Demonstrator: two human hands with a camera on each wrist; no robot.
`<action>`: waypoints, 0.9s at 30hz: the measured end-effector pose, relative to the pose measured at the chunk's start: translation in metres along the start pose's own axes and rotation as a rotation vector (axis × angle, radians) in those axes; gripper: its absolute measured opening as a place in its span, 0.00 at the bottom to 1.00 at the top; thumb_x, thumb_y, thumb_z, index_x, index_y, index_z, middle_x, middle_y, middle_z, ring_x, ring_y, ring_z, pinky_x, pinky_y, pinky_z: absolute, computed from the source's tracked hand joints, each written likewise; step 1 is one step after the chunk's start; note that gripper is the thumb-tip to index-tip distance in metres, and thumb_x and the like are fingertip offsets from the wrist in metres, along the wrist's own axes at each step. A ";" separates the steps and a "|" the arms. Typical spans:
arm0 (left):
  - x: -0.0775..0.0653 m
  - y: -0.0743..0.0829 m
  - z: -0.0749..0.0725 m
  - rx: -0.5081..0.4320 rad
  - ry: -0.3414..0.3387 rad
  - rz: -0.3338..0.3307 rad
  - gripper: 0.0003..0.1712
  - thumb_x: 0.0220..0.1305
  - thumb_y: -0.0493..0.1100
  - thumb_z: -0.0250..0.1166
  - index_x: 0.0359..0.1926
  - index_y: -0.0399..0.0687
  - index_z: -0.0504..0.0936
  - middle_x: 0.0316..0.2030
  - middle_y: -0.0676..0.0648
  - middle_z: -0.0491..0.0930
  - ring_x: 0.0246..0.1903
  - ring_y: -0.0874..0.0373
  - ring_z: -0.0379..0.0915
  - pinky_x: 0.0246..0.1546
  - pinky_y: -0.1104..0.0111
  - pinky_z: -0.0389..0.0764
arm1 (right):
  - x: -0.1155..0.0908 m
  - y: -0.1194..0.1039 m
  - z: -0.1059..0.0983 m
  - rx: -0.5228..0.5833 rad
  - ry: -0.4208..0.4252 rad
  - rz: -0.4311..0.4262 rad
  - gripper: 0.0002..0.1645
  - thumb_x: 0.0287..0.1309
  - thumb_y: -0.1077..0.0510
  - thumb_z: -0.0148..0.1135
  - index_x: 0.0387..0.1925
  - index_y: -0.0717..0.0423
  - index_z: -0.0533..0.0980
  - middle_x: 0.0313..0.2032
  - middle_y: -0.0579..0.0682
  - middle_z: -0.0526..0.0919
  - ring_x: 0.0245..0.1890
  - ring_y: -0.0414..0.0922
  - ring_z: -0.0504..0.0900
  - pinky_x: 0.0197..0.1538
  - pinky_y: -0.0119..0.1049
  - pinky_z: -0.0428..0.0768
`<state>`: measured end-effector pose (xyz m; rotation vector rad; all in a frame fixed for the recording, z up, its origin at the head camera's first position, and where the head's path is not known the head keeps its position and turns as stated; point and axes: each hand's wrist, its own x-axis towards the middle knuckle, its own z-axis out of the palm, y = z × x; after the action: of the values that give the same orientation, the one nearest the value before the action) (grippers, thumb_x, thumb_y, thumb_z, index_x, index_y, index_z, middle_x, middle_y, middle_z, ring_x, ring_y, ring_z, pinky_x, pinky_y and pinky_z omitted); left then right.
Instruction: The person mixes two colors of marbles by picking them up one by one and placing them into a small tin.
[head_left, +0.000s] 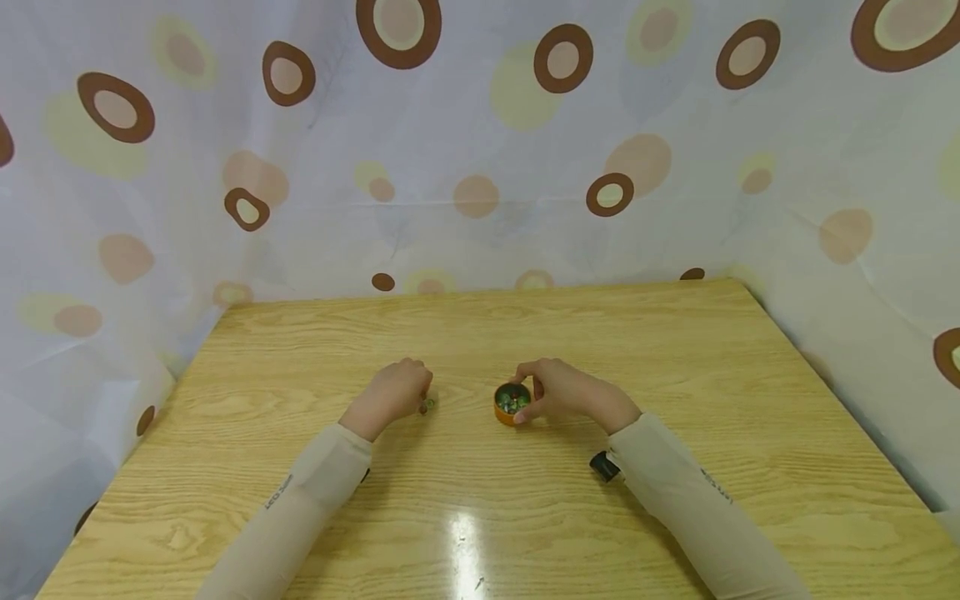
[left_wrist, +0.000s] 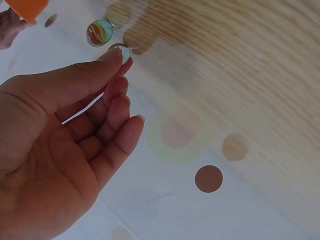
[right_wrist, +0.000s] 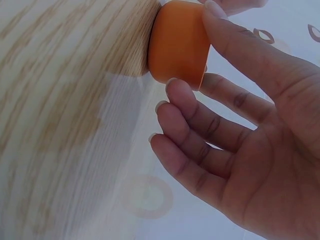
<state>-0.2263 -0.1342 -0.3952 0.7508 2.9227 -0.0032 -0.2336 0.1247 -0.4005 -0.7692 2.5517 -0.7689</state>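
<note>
My left hand (head_left: 393, 393) pinches a small glass marble (left_wrist: 123, 53) between thumb and index finger, close over the tabletop. Right beside those fingertips lies a second glass marble (left_wrist: 99, 33), clear with red and green swirls. To the right, a small round orange cup (head_left: 506, 417) stands upright on the table with several marbles (head_left: 513, 402) inside. My right hand (head_left: 555, 390) grips this cup from its right side, thumb at the near rim and index finger at the far rim. In the right wrist view the other fingers hang curved beside the cup's orange wall (right_wrist: 180, 42).
The light wood table (head_left: 637, 333) spreads under both hands. Behind it and at both sides hangs a white curtain (head_left: 427, 150) with brown, pink and yellow spots. A black strap piece (head_left: 603, 467) shows under the right sleeve (head_left: 667, 475).
</note>
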 end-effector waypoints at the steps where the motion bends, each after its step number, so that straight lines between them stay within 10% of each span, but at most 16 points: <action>1: 0.000 0.000 0.000 0.003 0.001 0.001 0.08 0.43 0.37 0.70 0.25 0.42 0.78 0.27 0.49 0.73 0.32 0.54 0.71 0.32 0.67 0.75 | 0.000 0.000 0.000 0.001 0.000 -0.003 0.31 0.42 0.47 0.67 0.48 0.55 0.71 0.22 0.48 0.73 0.20 0.42 0.68 0.23 0.33 0.68; 15: 0.003 0.004 -0.005 0.049 0.054 0.053 0.03 0.56 0.37 0.61 0.29 0.42 0.78 0.27 0.50 0.71 0.29 0.57 0.66 0.28 0.71 0.71 | 0.001 -0.001 -0.001 0.000 -0.004 -0.020 0.30 0.42 0.48 0.68 0.48 0.57 0.71 0.22 0.49 0.72 0.20 0.42 0.67 0.24 0.33 0.67; 27: 0.005 0.023 -0.012 0.135 0.239 0.220 0.02 0.53 0.38 0.64 0.28 0.45 0.78 0.26 0.51 0.71 0.27 0.58 0.66 0.30 0.71 0.71 | 0.000 -0.003 -0.002 -0.010 -0.005 0.009 0.30 0.42 0.48 0.68 0.48 0.55 0.71 0.21 0.49 0.72 0.19 0.42 0.67 0.22 0.32 0.66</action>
<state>-0.2211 -0.1117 -0.3834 1.1674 3.0668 -0.0972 -0.2332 0.1236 -0.3975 -0.7617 2.5548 -0.7511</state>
